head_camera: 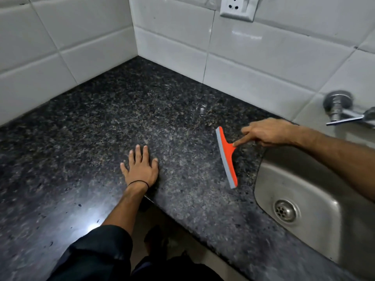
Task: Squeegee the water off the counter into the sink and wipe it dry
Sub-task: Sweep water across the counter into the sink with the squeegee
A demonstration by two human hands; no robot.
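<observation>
An orange squeegee (227, 157) with a grey rubber blade rests its blade on the dark speckled granite counter (113, 122), just left of the steel sink (304, 191). My right hand (263, 132) grips its handle from the right, index finger stretched along the orange neck. My left hand (140, 167) lies flat on the counter near the front edge, fingers spread, holding nothing. A thin film of water (200, 110) glints on the stone near the back wall.
White tiled walls (253, 63) meet in a corner behind the counter. A chrome tap (341, 110) juts from the wall above the sink, whose drain (285, 210) shows. A wall socket (237, 7) sits high up. The counter's front edge runs under my left wrist.
</observation>
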